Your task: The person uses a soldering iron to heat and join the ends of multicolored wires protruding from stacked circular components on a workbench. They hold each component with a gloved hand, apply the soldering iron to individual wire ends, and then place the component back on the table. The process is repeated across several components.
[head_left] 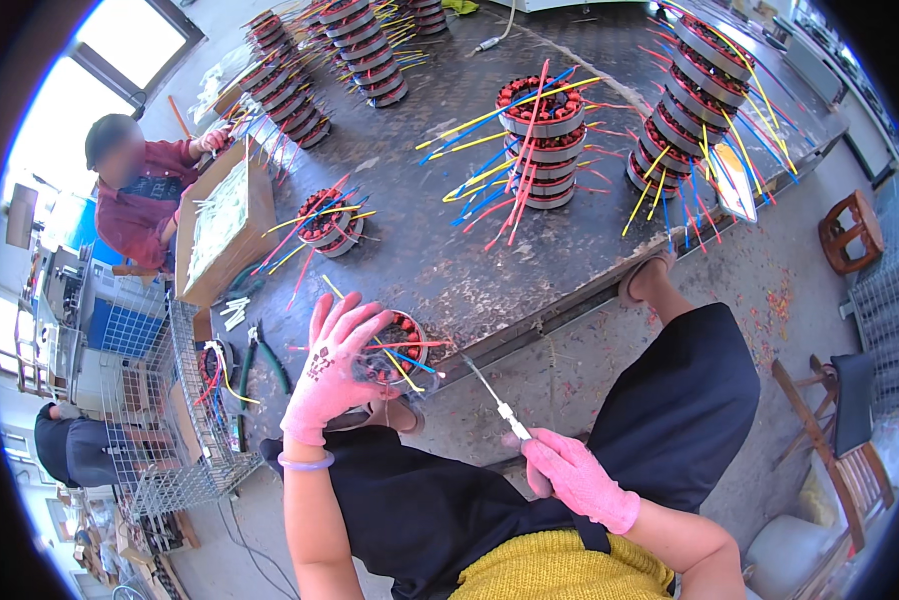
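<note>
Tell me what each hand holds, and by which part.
Left hand grips the round wound motor stator over its near-left rim. Right hand holds a thin needle-like tool by its white handle end.

Open tabletop (440, 270) lies between the near wound coil ring (395, 350) and the central stack of rings (540, 140); trailing coloured wires (470, 190) cross it. Cardboard box (225, 225) and pliers (265, 360) block the left.

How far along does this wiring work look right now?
Looks done: stacks of wound rings stand on the table. In hand: the left hand steadies one ring at the table edge; the right hand holds a thin tool. Left: another ring lies nearby, state unclear.
</note>
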`<state>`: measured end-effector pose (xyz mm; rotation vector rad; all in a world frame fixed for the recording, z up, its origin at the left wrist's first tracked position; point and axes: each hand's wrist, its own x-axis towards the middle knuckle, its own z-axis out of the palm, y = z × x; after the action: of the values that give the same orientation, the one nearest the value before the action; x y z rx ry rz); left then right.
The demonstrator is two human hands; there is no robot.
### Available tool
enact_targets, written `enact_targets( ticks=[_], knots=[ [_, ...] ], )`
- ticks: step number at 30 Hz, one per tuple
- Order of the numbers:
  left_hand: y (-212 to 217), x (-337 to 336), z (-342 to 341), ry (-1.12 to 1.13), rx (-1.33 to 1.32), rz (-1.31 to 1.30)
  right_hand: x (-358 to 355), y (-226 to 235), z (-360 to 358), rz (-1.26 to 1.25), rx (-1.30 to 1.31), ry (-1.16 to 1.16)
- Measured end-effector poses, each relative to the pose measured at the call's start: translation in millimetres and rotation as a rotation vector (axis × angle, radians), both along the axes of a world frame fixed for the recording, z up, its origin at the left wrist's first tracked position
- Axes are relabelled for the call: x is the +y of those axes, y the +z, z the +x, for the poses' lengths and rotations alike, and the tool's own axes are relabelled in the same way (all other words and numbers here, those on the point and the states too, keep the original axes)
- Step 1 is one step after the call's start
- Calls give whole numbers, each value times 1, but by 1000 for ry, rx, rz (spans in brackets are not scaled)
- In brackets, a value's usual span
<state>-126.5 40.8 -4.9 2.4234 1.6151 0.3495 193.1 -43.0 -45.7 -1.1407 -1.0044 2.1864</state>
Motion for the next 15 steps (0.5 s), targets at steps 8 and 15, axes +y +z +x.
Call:
enact_targets(
  ticks=[8,15],
  knots=[
    [0,-2,1,25,-7,6,1,0,-1,4,2,41],
    [2,-5,1,67,22,28,1,2,-1,-12,16,44]
  ],
)
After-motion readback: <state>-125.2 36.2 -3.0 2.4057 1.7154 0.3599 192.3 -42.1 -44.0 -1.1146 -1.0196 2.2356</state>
